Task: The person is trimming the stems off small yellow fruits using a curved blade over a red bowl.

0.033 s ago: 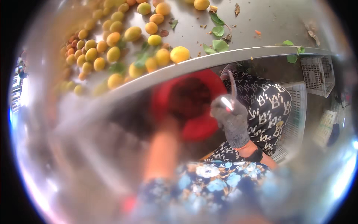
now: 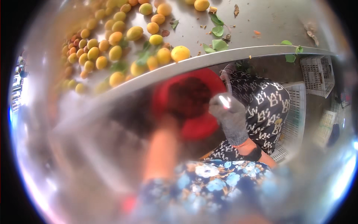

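A round red bucket (image 2: 203, 128) is tucked under the front edge of the sorting table. My left hand (image 2: 188, 95), in a dark glove and badly blurred, reaches over the bucket, and its fingers cannot be made out. My right hand (image 2: 228, 114) wears a grey knit glove and is closed around the thin curved bucket handle (image 2: 229, 83) at the bucket's right side. A bright glint shows at its knuckles. Yellow and orange apricots (image 2: 180, 53) lie on the metal table (image 2: 257, 26), mostly toward the left.
Green leaves (image 2: 220, 45) and dried scraps lie on the tabletop. Its raised metal rim (image 2: 246, 51) runs between the fruit and my hands. My knee in patterned dark trousers (image 2: 266, 99) is right of the bucket. Pale plastic crates (image 2: 317, 74) stand on the floor at right.
Very little differs: the view has shifted slightly, and my right hand sits a touch higher and further left. Its hold looks the same.
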